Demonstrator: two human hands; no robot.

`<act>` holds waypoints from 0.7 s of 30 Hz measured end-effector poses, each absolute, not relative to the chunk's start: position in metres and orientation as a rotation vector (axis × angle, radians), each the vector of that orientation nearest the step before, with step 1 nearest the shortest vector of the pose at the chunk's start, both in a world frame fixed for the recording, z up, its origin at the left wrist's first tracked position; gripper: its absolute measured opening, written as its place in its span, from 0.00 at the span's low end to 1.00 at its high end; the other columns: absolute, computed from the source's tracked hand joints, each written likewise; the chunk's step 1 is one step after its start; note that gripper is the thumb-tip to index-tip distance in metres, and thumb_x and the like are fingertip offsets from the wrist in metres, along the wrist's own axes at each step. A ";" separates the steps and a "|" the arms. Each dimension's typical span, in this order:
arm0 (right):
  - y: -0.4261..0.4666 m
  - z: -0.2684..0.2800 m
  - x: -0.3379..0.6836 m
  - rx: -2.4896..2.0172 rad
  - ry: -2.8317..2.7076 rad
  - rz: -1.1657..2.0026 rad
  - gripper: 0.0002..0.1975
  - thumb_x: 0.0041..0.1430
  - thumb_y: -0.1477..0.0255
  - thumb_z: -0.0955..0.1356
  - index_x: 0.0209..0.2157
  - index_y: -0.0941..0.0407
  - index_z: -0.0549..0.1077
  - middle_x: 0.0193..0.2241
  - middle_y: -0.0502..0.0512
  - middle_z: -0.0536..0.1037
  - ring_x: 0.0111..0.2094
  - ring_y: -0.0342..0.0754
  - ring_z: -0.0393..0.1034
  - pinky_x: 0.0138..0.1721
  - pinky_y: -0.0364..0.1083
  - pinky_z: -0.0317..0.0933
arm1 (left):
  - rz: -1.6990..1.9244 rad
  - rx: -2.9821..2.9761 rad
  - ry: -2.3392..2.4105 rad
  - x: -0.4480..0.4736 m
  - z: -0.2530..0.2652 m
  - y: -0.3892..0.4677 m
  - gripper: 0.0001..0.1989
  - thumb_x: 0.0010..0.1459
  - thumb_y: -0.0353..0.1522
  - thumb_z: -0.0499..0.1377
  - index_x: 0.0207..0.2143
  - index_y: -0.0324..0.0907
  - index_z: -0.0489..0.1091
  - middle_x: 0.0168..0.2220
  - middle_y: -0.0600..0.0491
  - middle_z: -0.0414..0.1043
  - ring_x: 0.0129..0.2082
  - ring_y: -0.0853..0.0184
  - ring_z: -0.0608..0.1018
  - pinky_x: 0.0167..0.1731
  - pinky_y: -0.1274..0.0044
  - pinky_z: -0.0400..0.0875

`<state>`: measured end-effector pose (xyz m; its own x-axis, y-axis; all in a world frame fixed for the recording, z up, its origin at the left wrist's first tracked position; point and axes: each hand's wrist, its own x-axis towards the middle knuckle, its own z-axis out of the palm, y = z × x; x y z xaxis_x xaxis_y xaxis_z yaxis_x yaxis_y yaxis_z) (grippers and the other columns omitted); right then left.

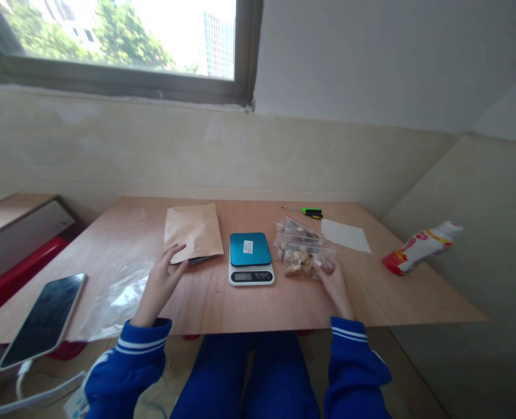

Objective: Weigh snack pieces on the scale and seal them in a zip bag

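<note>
My left hand is held over the table's left side, its fingers spread and empty. Just beyond its fingertips lies a brown kraft paper bag, with a dark edge showing under its near side. On the right, my right hand grips the near right corner of a clear zip bag of light brown, lumpy pieces. More such bags lie partly hidden behind it. Between my hands sits a kitchen scale with a blue top plate and a white sticker; its display is too small to read.
A green and black screwdriver and a white paper sheet lie at the back right. Further right is a red and white bottle. Crumpled clear plastic and a cabled tablet or phone lie left, the latter overhanging the table's edge.
</note>
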<state>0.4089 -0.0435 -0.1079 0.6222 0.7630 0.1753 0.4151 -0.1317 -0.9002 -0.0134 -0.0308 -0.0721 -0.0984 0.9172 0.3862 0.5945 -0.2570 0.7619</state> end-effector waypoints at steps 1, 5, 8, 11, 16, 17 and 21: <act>-0.043 -0.105 0.405 -1.877 -0.952 0.176 0.38 0.40 0.53 0.72 0.48 0.64 0.67 0.47 0.76 0.71 0.48 0.66 0.66 0.46 0.61 0.60 | 1.265 1.900 1.675 -0.019 -0.074 -0.024 0.22 0.53 0.42 0.56 0.49 0.44 0.69 0.56 0.42 0.66 0.57 0.51 0.68 0.52 0.60 0.64; -0.052 -0.104 0.380 -2.006 -1.091 -0.328 0.38 0.51 0.56 0.66 0.58 0.66 0.56 0.56 0.80 0.59 0.55 0.71 0.56 0.49 0.67 0.53 | 1.053 2.080 1.785 -0.032 -0.079 -0.005 0.24 0.51 0.37 0.58 0.52 0.44 0.66 0.60 0.42 0.62 0.57 0.48 0.68 0.54 0.59 0.62; -0.054 -0.119 0.361 -1.923 -1.387 -0.230 0.32 0.57 0.58 0.61 0.58 0.62 0.57 0.57 0.76 0.58 0.58 0.68 0.54 0.51 0.66 0.53 | 0.804 2.160 1.889 -0.036 -0.079 0.003 0.26 0.52 0.31 0.57 0.55 0.42 0.64 0.62 0.41 0.59 0.56 0.49 0.69 0.53 0.61 0.64; -0.049 -0.134 0.351 -1.914 -1.567 -0.063 0.34 0.59 0.58 0.59 0.61 0.62 0.52 0.60 0.75 0.54 0.62 0.67 0.48 0.54 0.66 0.52 | 0.609 2.188 1.890 -0.037 -0.076 0.006 0.22 0.54 0.29 0.54 0.53 0.43 0.67 0.57 0.45 0.67 0.53 0.56 0.73 0.50 0.67 0.66; -0.046 -0.125 0.350 -2.080 -1.554 0.054 0.35 0.60 0.57 0.58 0.63 0.63 0.50 0.62 0.75 0.52 0.63 0.69 0.47 0.56 0.68 0.49 | 0.510 2.235 1.917 -0.035 -0.064 0.004 0.15 0.61 0.36 0.50 0.43 0.45 0.73 0.43 0.49 0.78 0.44 0.59 0.78 0.42 0.73 0.68; -0.048 -0.117 0.347 -2.045 -1.556 0.048 0.35 0.60 0.57 0.59 0.62 0.63 0.51 0.62 0.76 0.52 0.63 0.69 0.47 0.56 0.68 0.48 | 0.509 2.249 1.955 -0.034 -0.060 0.003 0.15 0.61 0.37 0.50 0.42 0.45 0.74 0.41 0.49 0.79 0.42 0.58 0.79 0.40 0.73 0.68; -0.053 -0.071 0.315 -1.553 -1.770 0.198 0.27 0.62 0.61 0.59 0.59 0.59 0.59 0.59 0.69 0.60 0.62 0.58 0.53 0.60 0.61 0.51 | 0.581 2.228 2.161 -0.028 -0.037 -0.002 0.16 0.62 0.39 0.50 0.45 0.47 0.74 0.36 0.49 0.80 0.36 0.58 0.80 0.30 0.75 0.65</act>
<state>0.3146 -0.0535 -0.0708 0.0274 0.9016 0.4318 0.7842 0.2485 -0.5686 -0.0285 -0.0015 -0.0369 -0.0039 0.9627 0.2706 0.9686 -0.0637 0.2403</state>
